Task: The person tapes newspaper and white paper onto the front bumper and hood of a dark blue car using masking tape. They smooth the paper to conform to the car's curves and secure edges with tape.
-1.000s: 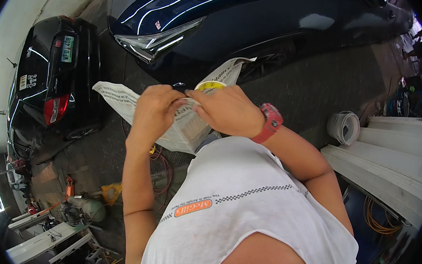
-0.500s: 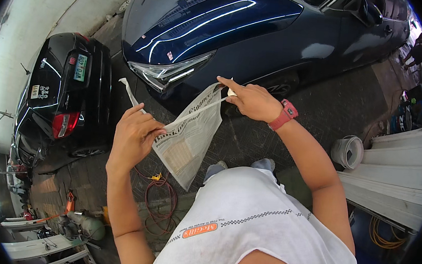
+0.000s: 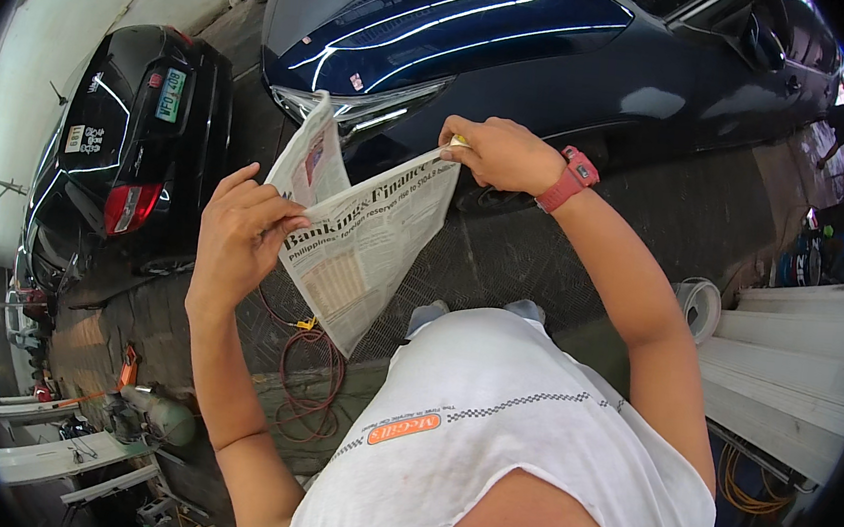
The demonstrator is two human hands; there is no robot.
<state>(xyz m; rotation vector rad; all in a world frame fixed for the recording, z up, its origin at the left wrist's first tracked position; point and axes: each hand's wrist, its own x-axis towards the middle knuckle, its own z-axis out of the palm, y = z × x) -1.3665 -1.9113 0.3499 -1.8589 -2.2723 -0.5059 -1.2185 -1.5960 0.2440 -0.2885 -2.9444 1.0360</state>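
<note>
Between my two hands hangs a sheet of newspaper [image 3: 358, 248], its upper edge pulled taut with a whitish strip along it. My left hand [image 3: 245, 223] pinches the edge at the left, and a loose flap of the sheet stands up beyond its fingers. At the right end, my right hand [image 3: 502, 155] grips the top corner; something small and yellowish shows at its fingertips, too small to name. A red watch [image 3: 570, 179] is on my right wrist. Just beyond the paper is the headlight [image 3: 380, 109] of a dark blue car [image 3: 598, 88].
A black car [image 3: 135, 153] stands to the left. A coiled red hose [image 3: 308, 394] lies on the floor near my feet. To the right are a white bucket [image 3: 699, 310] and ridged white panels [image 3: 785, 361]. A greenish tank [image 3: 163, 414] sits at the lower left.
The newspaper is raised and turned more fully toward me, its loose left flap now standing up and spread wider. Both hands still hold it; my left hand has shifted left and slightly up.
</note>
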